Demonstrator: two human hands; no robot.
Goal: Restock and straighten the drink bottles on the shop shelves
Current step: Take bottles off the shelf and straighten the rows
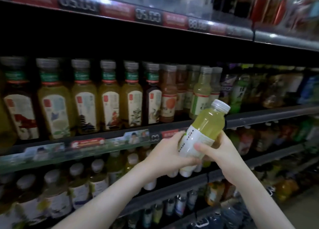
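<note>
A yellow-green drink bottle (203,130) with a grey cap and white label is held tilted in front of the middle shelf edge (259,119). My left hand (170,152) grips its lower body from the left, and my right hand (218,151) grips it from the right, thumb on the label. Behind it, a row of similar capped tea bottles (110,97) stands upright along the middle shelf, with a matching pale green bottle (202,92) at the row's right end.
The upper shelf (155,19) carries price tags, dark bottles and red cans (269,6). Lower shelves hold more bottles (96,175). Mixed colourful drinks (276,90) fill the shelves to the right. Floor shows at the lower right (303,211).
</note>
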